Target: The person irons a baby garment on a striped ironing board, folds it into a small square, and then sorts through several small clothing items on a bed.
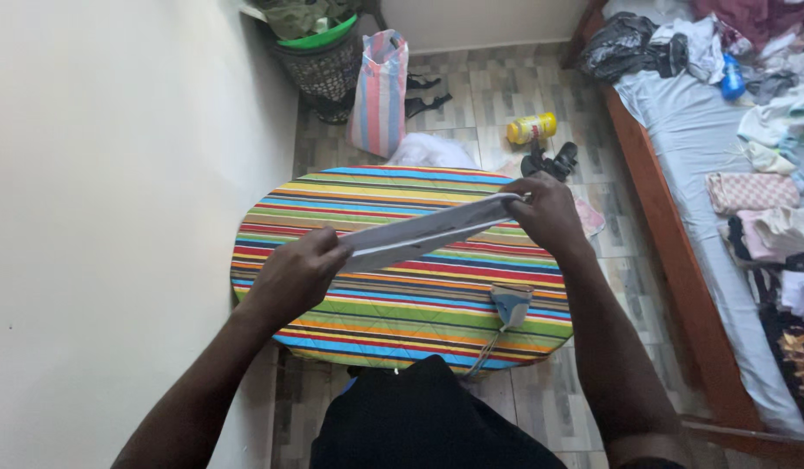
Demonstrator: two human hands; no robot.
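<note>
1. Left hand [296, 271]: fingers curled tight around the near-left end of a folded pale grey cloth [428, 232], thumb on top.
2. Right hand [548, 211]: fingers closed over the cloth's far-right end, knuckles up.
3. Folded pale grey cloth: held taut between both hands as a long narrow strip, slanting up from left to right. It hangs above the striped ironing board [402, 304]; whether it touches the cover cannot be told.
4. Striped ironing board: oval, multicoloured quilted cover, standing on a tiled floor [489, 95] beside a white wall [115, 217].
5. Iron [510, 304]: pale blue, standing on the board's near-right part, below the right forearm, cord trailing off the near edge.
6. Surroundings: striped bag [380, 91] and dark basket [324, 69] beyond the board; yellow canister [532, 128] on the floor; bed [680, 148] at right, strewn with clothes.
</note>
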